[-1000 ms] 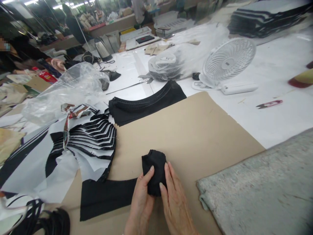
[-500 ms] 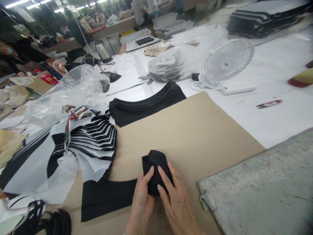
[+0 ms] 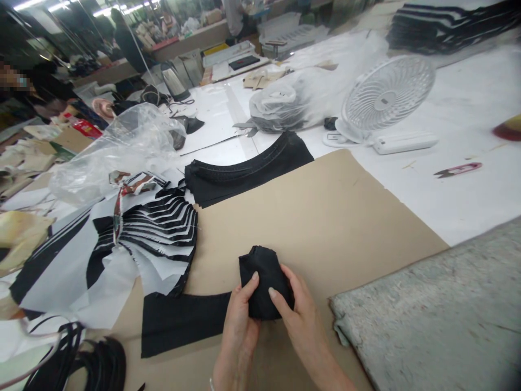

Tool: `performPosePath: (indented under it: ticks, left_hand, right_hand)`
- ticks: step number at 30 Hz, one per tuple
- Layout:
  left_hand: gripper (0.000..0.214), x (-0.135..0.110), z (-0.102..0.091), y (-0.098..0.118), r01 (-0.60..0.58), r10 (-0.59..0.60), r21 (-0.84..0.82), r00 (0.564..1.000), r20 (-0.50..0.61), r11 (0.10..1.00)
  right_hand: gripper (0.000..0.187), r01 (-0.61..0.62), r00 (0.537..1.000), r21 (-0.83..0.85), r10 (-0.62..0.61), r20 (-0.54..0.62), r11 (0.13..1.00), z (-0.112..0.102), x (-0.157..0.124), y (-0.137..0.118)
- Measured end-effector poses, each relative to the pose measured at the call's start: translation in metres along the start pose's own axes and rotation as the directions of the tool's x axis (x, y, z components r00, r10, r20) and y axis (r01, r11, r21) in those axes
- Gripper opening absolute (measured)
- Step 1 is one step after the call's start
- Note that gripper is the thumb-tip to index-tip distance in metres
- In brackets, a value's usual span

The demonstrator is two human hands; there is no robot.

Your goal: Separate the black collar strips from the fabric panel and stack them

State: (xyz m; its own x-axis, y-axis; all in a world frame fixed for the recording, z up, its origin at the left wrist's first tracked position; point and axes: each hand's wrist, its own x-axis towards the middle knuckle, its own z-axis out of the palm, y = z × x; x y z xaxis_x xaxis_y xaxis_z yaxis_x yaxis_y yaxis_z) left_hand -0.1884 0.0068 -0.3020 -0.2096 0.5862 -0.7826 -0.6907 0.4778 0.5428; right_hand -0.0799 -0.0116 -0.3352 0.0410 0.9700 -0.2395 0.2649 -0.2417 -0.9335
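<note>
Between my two hands is a folded black fabric piece, held above the brown cardboard. My left hand grips its left side, thumb on top and fingers underneath. My right hand holds the right edge, thumb pressed on the face and the other fingers along the side and behind. A flat black cloth strip lies to the left and runs behind my left hand. Curved black fabric pieces are stacked at the cardboard's far edge. To the left sits a tied bundle of black-and-white layered pieces.
A grey padded board covers the near right. Farther back are a white fan, thread snips and a clear plastic bag. Black cord coils lie near left. Stacked black-and-white layers stand far right.
My right hand has shifted its grip: its fingers, spread over the top before, now wrap the right edge with the thumb on the face. The view has shifted slightly.
</note>
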Motion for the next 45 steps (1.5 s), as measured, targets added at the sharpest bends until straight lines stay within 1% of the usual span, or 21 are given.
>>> performPosePath:
  ticks: [5, 7, 10, 12, 16, 18, 20, 21, 23, 25, 26, 29, 31, 33, 34, 36, 39, 42, 45]
  left_hand:
    - [0.022, 0.0, 0.0, 0.0, 0.004, -0.004, -0.002, 1.0, -0.005, 1.0]
    - [0.023, 0.0, 0.0, -0.001, 0.015, -0.014, 0.009, 1.0, -0.012, 1.0]
    - [0.024, 0.0, -0.001, -0.001, 0.016, -0.016, 0.022, 1.0, -0.007, 1.0]
    - [0.025, 0.0, -0.001, -0.001, 0.008, -0.008, 0.015, 1.0, 0.01, 1.0]
    - [0.028, -0.001, -0.001, 0.0, 0.001, -0.001, 0.006, 1.0, 0.006, 1.0]
    - [0.031, -0.002, 0.001, -0.001, -0.008, 0.008, 0.031, 1.0, 0.001, 1.0]
    - [0.037, -0.005, 0.004, -0.003, -0.042, 0.041, 0.073, 0.999, 0.014, 0.996]
    - [0.04, -0.007, 0.006, -0.005, -0.08, 0.077, 0.103, 0.997, 0.029, 0.991]
    - [0.045, -0.014, 0.012, -0.008, -0.193, 0.185, 0.205, 0.981, 0.058, 0.96]
    - [0.044, -0.022, 0.02, -0.013, -0.329, 0.307, 0.355, 0.944, 0.118, 0.875]
    - [0.041, -0.027, 0.023, -0.016, -0.379, 0.341, 0.43, 0.925, 0.166, 0.82]
    - [0.034, -0.036, 0.03, -0.027, -0.47, 0.381, 0.616, 0.881, 0.281, 0.632]
    - [0.03, -0.036, 0.029, -0.035, -0.498, 0.447, 0.736, 0.845, 0.294, 0.459]
    - [0.028, -0.033, 0.028, -0.044, -0.484, 0.526, 0.837, 0.795, 0.301, 0.254]
    - [0.028, -0.031, 0.028, -0.047, -0.464, 0.543, 0.871, 0.779, 0.315, 0.16]
    - [0.03, -0.027, 0.03, -0.054, -0.425, 0.541, 0.905, 0.759, 0.362, -0.009]
    - [0.026, -0.024, 0.038, -0.061, -0.37, 0.54, 0.902, 0.724, 0.429, -0.221]
    - [0.019, -0.022, 0.045, -0.063, -0.312, 0.544, 0.882, 0.699, 0.465, -0.354]
    - [0.026, -0.019, 0.046, -0.059, -0.297, 0.524, 0.856, 0.691, 0.498, -0.423]
  right_hand:
    - [0.057, 0.024, 0.994, 0.048, -0.029, 0.107, 0.999, -0.009, -0.003, 0.003]
    - [0.057, 0.019, 0.994, 0.049, -0.024, 0.107, 0.999, -0.01, -0.002, 0.001]
    - [0.054, 0.008, 0.998, 0.038, -0.01, 0.06, 0.999, -0.008, -0.001, 0.001]
    - [0.053, 0.022, 0.999, 0.032, -0.024, 0.047, 0.999, -0.007, 0.0, 0.003]
    - [0.054, 0.075, 0.991, 0.067, -0.082, 0.106, 0.995, -0.012, -0.003, 0.011]
    - [0.051, 0.07, 0.991, 0.111, -0.082, 0.107, 0.991, -0.017, -0.004, 0.013]
    - [0.048, 0.046, 0.995, 0.152, -0.059, 0.082, 0.987, -0.022, -0.003, 0.011]
    - [0.048, 0.034, 0.996, 0.17, -0.047, 0.07, 0.985, -0.025, -0.002, 0.01]
    - [0.049, 0.021, 0.999, 0.188, -0.028, 0.039, 0.982, -0.031, 0.001, 0.005]
    - [0.05, 0.013, 1.0, 0.178, -0.013, -0.003, 0.984, -0.038, 0.004, -0.001]
    - [0.051, 0.009, 1.0, 0.162, -0.004, -0.026, 0.987, -0.043, 0.006, -0.003]
    - [0.057, -0.018, 0.991, 0.057, 0.026, -0.13, 0.998, -0.063, 0.011, -0.004]
    - [0.061, -0.005, 0.974, -0.077, -0.013, -0.227, 0.997, -0.079, 0.014, -0.002]
    - [0.058, 0.052, 0.955, -0.203, -0.108, -0.275, 0.978, -0.094, 0.016, 0.0]
    - [0.055, 0.085, 0.949, -0.239, -0.152, -0.276, 0.967, -0.1, 0.017, 0.001]
    - [0.045, 0.13, 0.945, -0.262, -0.2, -0.26, 0.956, -0.109, 0.018, -0.001]
    - [0.036, 0.179, 0.951, -0.257, -0.234, -0.203, 0.95, -0.113, 0.018, -0.009]
    - [0.033, 0.22, 0.962, -0.234, -0.25, -0.108, 0.947, -0.112, 0.02, -0.017]
    - [0.035, 0.206, 0.972, -0.224, -0.226, -0.069, 0.953, -0.113, 0.023, -0.021]
